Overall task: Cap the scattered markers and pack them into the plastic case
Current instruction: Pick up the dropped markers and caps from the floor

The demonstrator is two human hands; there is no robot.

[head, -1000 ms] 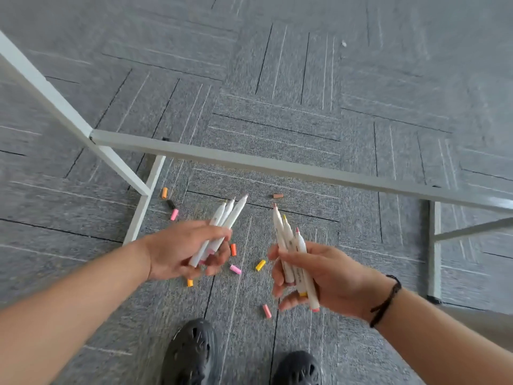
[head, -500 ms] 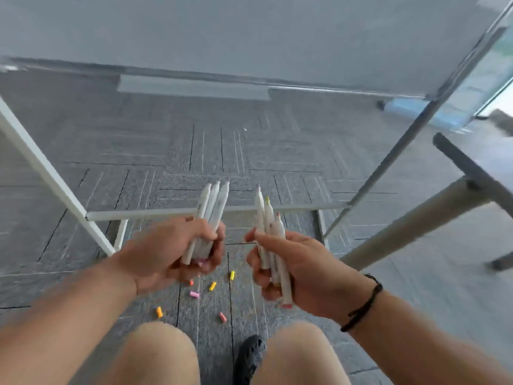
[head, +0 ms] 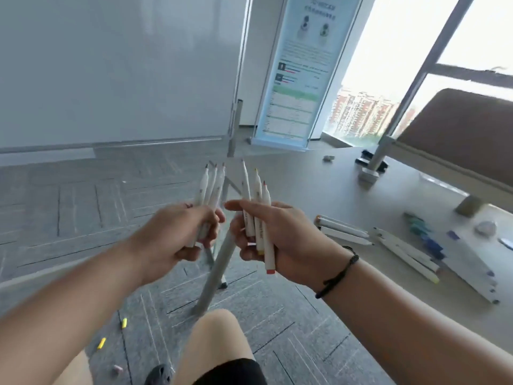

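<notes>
Bare arms; blk cord bracelet (head: pixel 337 273) on R wrist; blk shorts (head: pixel 233 372).

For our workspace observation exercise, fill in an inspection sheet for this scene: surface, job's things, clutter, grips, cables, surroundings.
Surface: pale table at right; grey carpet floor.
Job's things: uncapped markers in both hands; more markers lying on the table; loose caps on the floor; plastic case not clearly identifiable.
Clutter: small blurred items at the table's far end.
Grips: left hand grips a marker bundle; right hand grips another bundle.
Cables: nothing seen.
Surroundings: whiteboard, banner stand, window.
</notes>
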